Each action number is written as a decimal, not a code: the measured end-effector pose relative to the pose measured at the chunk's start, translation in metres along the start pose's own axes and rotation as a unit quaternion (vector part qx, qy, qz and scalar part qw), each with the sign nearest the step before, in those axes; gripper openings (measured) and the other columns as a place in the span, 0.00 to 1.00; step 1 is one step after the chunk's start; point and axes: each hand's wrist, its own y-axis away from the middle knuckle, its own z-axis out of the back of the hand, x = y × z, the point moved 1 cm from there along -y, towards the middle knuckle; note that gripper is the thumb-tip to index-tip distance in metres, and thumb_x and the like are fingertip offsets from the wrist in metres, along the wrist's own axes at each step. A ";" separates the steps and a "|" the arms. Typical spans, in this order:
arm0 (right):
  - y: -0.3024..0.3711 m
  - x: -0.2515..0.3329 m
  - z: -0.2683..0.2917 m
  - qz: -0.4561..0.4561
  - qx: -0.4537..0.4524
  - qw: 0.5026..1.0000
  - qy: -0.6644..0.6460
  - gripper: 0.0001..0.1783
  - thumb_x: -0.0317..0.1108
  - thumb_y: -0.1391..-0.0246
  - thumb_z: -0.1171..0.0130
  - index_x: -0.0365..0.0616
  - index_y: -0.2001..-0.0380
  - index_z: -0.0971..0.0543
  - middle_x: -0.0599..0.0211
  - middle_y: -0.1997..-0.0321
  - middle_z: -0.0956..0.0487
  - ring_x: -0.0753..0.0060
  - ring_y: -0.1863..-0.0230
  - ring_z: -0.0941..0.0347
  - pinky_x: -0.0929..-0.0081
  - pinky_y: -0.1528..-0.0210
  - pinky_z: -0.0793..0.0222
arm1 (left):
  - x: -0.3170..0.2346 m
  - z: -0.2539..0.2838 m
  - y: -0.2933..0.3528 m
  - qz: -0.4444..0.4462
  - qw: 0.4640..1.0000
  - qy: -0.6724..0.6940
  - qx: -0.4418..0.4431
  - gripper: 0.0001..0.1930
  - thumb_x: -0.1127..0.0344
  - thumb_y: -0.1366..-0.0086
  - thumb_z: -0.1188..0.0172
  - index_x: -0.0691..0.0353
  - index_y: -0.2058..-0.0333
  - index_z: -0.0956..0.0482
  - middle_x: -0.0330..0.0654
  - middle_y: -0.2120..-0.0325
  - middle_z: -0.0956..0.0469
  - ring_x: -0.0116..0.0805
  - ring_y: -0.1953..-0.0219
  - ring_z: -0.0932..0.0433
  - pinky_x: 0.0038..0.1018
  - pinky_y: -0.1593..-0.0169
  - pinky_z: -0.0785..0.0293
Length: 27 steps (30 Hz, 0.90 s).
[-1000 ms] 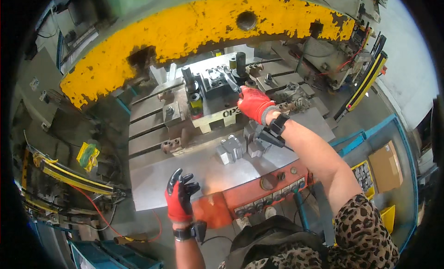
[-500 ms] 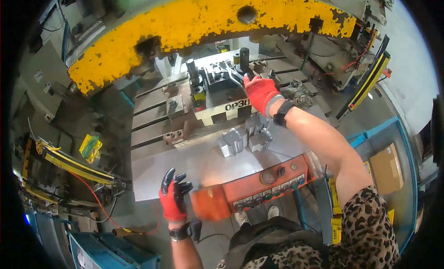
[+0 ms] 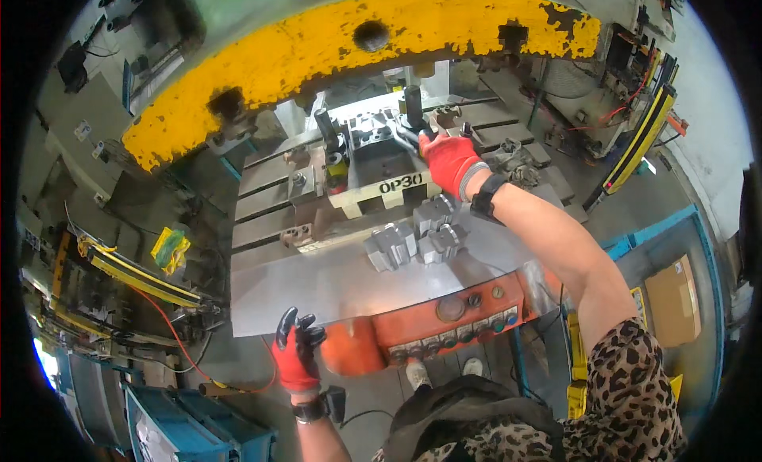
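Observation:
My right hand (image 3: 451,162), in a red glove with dark fingertips, is closed round the grey metal tongs (image 3: 406,135). They reach left over the die (image 3: 373,132), between its dark upright guide posts; what their tips touch is too small to tell. The die sits on a pale block with a dark-lettered front. Just in front of it, several grey metal parts (image 3: 392,246) with notched sides stand grouped on a smooth metal plate (image 3: 298,291). My left hand (image 3: 298,355), gloved alike, hangs off the plate's near left edge with fingers loosely bent apart, holding nothing.
The press's chipped yellow beam (image 3: 309,61) spans above the die. An orange control panel (image 3: 448,323) with knobs runs along the plate's near edge. Yellow-and-black upright bars (image 3: 639,144) stand at the right, others at the left. A cardboard box (image 3: 672,301) stands far right.
The whole view has shifted slightly. My right hand stays by the die with the tongs, which look a little less spread. My left hand sits slightly lower, still empty.

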 end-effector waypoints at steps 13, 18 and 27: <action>0.263 -0.087 -0.010 -0.281 0.014 0.580 -0.765 0.19 0.38 0.24 0.33 0.40 0.38 0.19 0.75 0.50 0.17 0.78 0.51 0.22 0.69 0.51 0.23 | 0.078 0.113 0.032 -0.006 0.976 -0.118 -0.184 0.26 0.65 0.18 0.33 0.61 0.26 0.23 0.41 0.48 0.15 0.32 0.50 0.14 0.30 0.51 0.15; 0.510 -0.097 -0.102 -0.492 -0.194 0.549 -0.648 0.25 0.36 0.26 0.33 0.42 0.30 0.21 0.73 0.52 0.14 0.79 0.60 0.20 0.77 0.61 0.25 | 0.185 0.155 0.046 0.140 0.975 -0.126 -0.116 0.24 0.61 0.18 0.33 0.57 0.28 0.20 0.39 0.45 0.13 0.33 0.49 0.13 0.34 0.49 0.15; 0.534 -0.146 -0.222 -0.363 0.181 0.741 -0.534 0.25 0.37 0.28 0.30 0.41 0.33 0.18 0.59 0.38 0.12 0.55 0.45 0.15 0.56 0.40 0.18 | 0.228 0.086 0.002 0.241 0.950 -0.193 -0.052 0.23 0.56 0.20 0.33 0.58 0.32 0.17 0.42 0.47 0.11 0.37 0.51 0.11 0.36 0.49 0.14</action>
